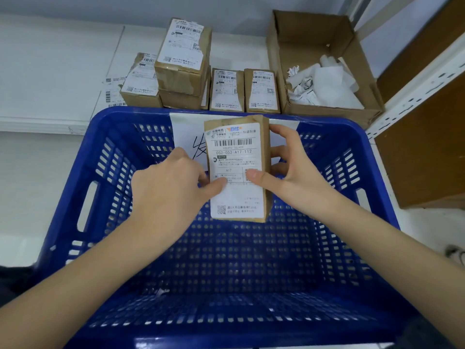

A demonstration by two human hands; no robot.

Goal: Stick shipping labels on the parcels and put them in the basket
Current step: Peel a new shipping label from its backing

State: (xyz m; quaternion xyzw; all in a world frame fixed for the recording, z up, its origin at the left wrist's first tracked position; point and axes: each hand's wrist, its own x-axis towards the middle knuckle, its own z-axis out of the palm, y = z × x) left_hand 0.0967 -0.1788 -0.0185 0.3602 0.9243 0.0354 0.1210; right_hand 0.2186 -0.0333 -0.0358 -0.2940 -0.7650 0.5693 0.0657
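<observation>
**Labelled parcel held over basket, both hands on it**

Parcel [239, 170]: small brown cardboard box, shipping label [235, 157] covering its front face. Looks light and stiff, judging by how little grip it takes. Kraft surface is not slippery; the label face is smoother. Best hold is across the long side edges, thumbs on the label to press it flat. Corners look a bit crushed, so no hard squeeze.

Position: upright, held in the air above the far half of the blue basket [83, 187], not touching its floor.

Left hand [171, 190]: fingers curled round the left edge, thumb pressing the label's lower part. Right hand [289, 170]: fingers wrapped behind the right side, thumb on the label.

Beyond the basket: labelled parcels [227, 89] stacked on the table [50, 71], and an open carton [324, 69] of peeled backing paper.
</observation>
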